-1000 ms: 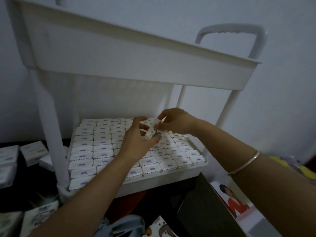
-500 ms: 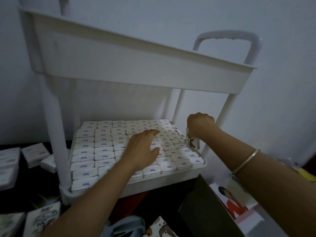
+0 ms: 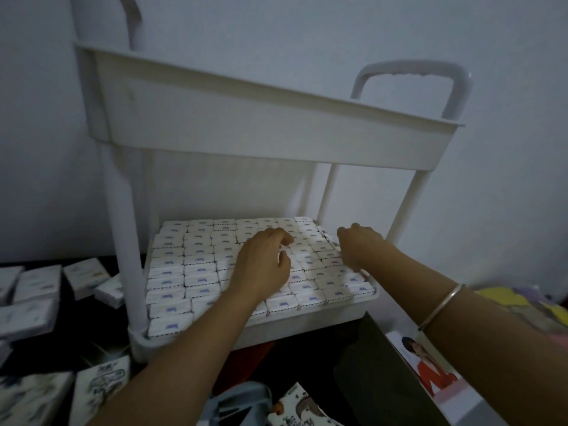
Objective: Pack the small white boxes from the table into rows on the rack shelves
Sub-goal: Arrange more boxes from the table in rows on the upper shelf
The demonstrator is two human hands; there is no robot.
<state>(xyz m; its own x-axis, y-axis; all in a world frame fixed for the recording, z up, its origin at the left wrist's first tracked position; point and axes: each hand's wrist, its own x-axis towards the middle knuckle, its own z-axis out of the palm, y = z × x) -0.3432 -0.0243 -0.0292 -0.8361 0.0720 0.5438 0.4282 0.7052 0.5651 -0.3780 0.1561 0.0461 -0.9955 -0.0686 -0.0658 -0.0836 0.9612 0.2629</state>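
Note:
Rows of small white boxes (image 3: 190, 262) with blue marks fill the lower shelf (image 3: 307, 321) of the white rack. My left hand (image 3: 264, 259) rests flat on the boxes near the middle of the shelf, fingers loosely bent and holding nothing. My right hand (image 3: 359, 247) is at the shelf's right side, fingers curled down round one small white box (image 3: 331, 241) that stands on edge against the outer row. Most of that box is hidden by my fingers. More loose white boxes (image 3: 37, 281) lie on the dark table to the left of the rack.
The rack's upper shelf (image 3: 261, 130) hangs low over the lower one, with a handle (image 3: 408, 72) at the right. Printed packets (image 3: 101, 385) lie at the front left, a picture card (image 3: 427, 364) and a dark box (image 3: 368, 379) at the front right.
My right hand moved from the middle to the shelf's right edge with a box and has lowered it there. My left hand let go and settled flat on the packed boxes.

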